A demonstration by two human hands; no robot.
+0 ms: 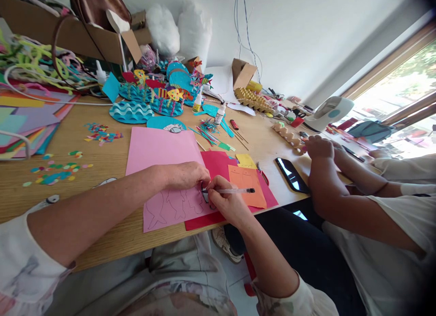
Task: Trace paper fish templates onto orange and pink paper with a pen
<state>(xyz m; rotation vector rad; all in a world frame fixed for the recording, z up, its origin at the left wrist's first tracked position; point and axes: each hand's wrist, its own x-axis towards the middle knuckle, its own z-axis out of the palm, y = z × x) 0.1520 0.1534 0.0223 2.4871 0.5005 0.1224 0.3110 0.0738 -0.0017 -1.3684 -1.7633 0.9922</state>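
A pink paper sheet (160,147) lies at the table's front edge, with several fish outlines (175,202) drawn along its lower part. My left hand (189,175) rests on it, fingers bent and fingertips pressed down at its right side. A small white paper cutout with dark lines (205,196) shows partly beneath those fingertips; its full shape is hidden. My right hand (225,198) is closed around a clear-barrelled pen (240,190), its tip hidden by my fingers near the cutout. Red paper (216,161) and an orange sheet with drawn outlines (248,186) lie to the right.
Paper confetti (57,173) and coloured sheets (27,120) lie left. Behind are blue wave-shaped crafts (131,111), glue bottles (220,113) and wooden sticks (241,136). Scissors (262,173) and a phone (292,175) lie right, near another person's hands (320,147).
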